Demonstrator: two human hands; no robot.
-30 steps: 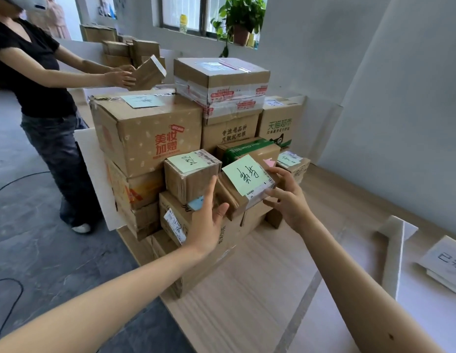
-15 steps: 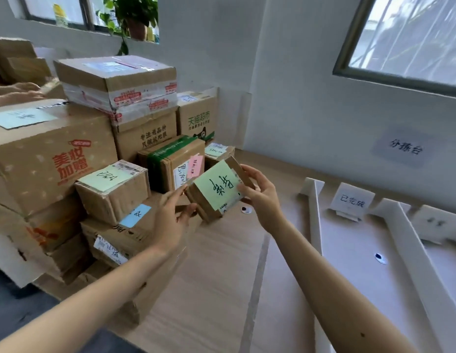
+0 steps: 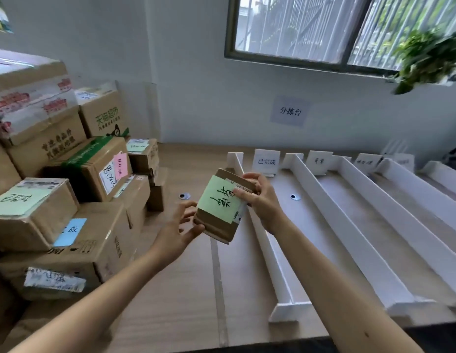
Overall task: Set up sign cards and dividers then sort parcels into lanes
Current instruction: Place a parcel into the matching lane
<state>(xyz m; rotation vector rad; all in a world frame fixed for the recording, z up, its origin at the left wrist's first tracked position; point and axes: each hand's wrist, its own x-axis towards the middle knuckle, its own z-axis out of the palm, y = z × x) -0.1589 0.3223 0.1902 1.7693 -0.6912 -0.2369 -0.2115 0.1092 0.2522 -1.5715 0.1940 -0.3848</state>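
- We see a small cardboard parcel (image 3: 215, 226) held in the air above the wooden table (image 3: 171, 301). It hangs between the stack of boxes (image 3: 99, 240) on the left and the white dividers (image 3: 354, 238) on the right, touching neither.
- A green note (image 3: 219, 202) with black handwriting covers most of the parcel's upward face. A printed label shows at the parcel's right edge.
- The right hand (image 3: 260, 200) clamps the parcel at its upper right, with the thumb pressed on the note and the fingers curled round the far edge.
- The left hand (image 3: 173, 233) is spread, fingers apart. Its thumb lies against the parcel's lower left corner, and we cannot tell whether it bears any weight.
- The dividers stand upright on the table and run away from us side by side, walling off lanes. On the floor of the first lane (image 3: 313, 240) we see a small round mark (image 3: 295, 197).
- At the far end of that lane stands a sign card (image 3: 266, 161) reading 已完成. The cards further right are too blurred for us to read.
- In the stack, several boxes carry handwritten slips, among them a pink note (image 3: 120, 164) and a blue note (image 3: 70, 231).
- A wall label (image 3: 290, 111) reads 分拣台.
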